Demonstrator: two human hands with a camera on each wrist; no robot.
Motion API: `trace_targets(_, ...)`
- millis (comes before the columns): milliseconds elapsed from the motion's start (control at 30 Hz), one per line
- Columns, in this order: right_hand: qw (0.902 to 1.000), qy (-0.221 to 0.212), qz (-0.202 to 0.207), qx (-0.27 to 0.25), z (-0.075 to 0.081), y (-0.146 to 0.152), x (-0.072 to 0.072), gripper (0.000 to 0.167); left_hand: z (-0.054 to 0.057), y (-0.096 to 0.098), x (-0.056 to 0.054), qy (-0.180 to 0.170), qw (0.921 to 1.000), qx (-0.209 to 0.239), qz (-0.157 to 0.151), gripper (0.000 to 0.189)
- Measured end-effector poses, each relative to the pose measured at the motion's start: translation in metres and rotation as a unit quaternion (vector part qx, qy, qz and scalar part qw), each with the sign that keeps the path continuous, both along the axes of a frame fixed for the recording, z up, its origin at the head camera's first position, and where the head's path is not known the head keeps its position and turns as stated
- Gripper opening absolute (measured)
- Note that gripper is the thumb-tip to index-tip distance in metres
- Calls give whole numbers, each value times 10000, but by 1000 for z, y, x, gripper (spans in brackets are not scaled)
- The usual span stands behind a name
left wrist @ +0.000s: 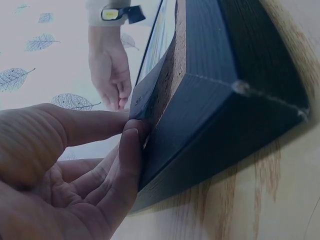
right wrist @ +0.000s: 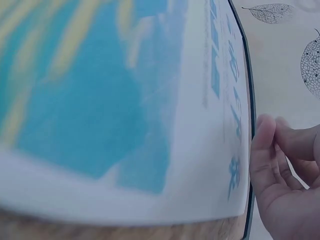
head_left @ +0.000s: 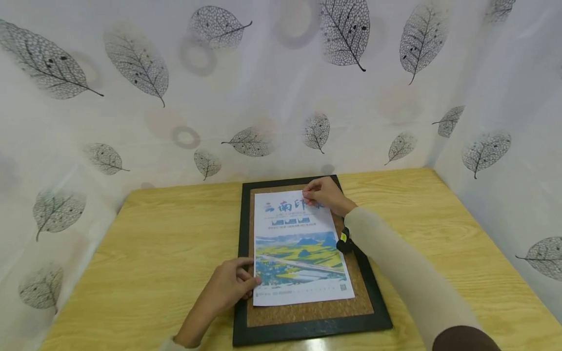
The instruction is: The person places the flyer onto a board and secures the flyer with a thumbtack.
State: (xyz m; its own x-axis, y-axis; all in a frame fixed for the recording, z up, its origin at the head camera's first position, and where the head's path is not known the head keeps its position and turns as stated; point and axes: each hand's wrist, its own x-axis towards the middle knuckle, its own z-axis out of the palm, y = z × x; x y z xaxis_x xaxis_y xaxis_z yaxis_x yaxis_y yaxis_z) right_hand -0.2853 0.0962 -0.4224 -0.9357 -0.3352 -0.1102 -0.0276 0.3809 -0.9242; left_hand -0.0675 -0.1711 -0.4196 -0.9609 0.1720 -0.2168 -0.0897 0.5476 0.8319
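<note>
A printed poster (head_left: pixel 298 229) with a landscape picture lies on a black-framed corkboard (head_left: pixel 375 321). Its top carries large Chinese characters. My left hand (head_left: pixel 230 282) pinches the poster's lower left edge, the thumb on top. In the left wrist view, the thumb and forefinger of that hand (left wrist: pixel 95 160) meet at the paper's edge, beside the frame's side. At the poster's top edge, right of the middle, my right hand (head_left: pixel 325 195) has its thumb and forefinger together on the paper. The right wrist view shows that hand (right wrist: pixel 287 170) with its fingertips drawn together; their inner contact is hidden.
The corkboard lies on a wood-grain table (head_left: pixel 167 243). Behind and beside it hangs a pale curtain (head_left: pixel 272 97) with a leaf print. A black wrist device (head_left: pixel 344 241) hangs at the right sleeve, over the poster's right edge.
</note>
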Motion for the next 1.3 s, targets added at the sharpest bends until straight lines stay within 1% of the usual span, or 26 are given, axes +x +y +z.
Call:
trace_targets(133, 9998, -73, -36, 179, 3, -13, -5, 18, 0, 0, 1, -81, 9999, -4, 71, 58)
trace_targets(333, 9981, -106, -25, 614, 5, -25, -13, 17, -3, -2, 1, -90, 9998, 184, -36, 59)
trace_targets(533, 9975, -82, 76, 692, 2, -30, -19, 13, -5, -1, 0, -136, 9997, 211, -59, 59)
trace_targets(733, 9966, -50, 69, 816, 2, -38, -17, 12, -6, 0, 0, -192, 9997, 136, -12, 59)
trace_targets(933, 9954, -114, 11, 954, 1, -40, -17, 12, -4, 0, 1, -123, 9998, 123, -11, 58)
trace_targets(1300, 9931, -187, 9, 1157, 1, -44, -25, 12, -3, -2, 0, -79, 9998, 162, 26, 58)
